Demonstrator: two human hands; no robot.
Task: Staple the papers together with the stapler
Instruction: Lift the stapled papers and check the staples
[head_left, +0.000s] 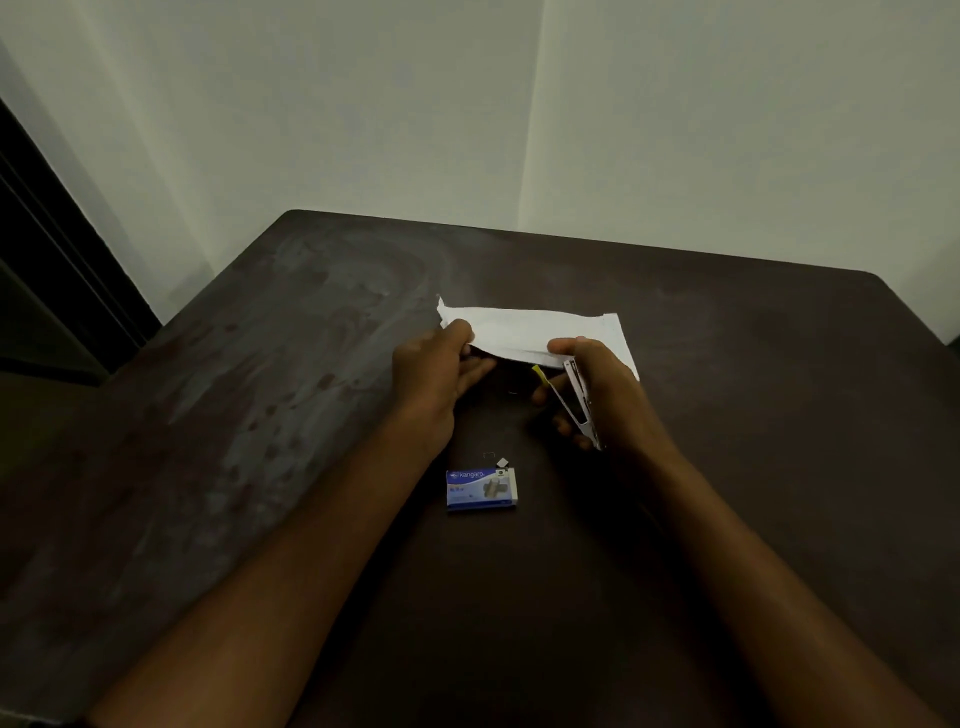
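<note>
Over a dark brown wooden table (727, 415) with pale smudges across its left part, both bare hands meet at a white sheaf of folded papers (540, 332), which is lifted a little off the tabletop and tilts up toward the far side. The left hand (441, 369) pinches the papers at their near left corner, thumb on top and the other fingers under the sheet. The right hand (602, 395) is wrapped around a slim metal stapler with a yellow tip (571, 397), thumb pressed on its top near the papers' near right edge and the remaining fingers curled below it. The stapler's front end touches that edge of the papers; whether the sheets sit between its arms is hard to tell. Nearer the person, apart from both hands, a small blue and white staple box printed "kangaro" (481, 489) lies flat on the table, with a tiny white scrap (502, 462) just beyond it.
</note>
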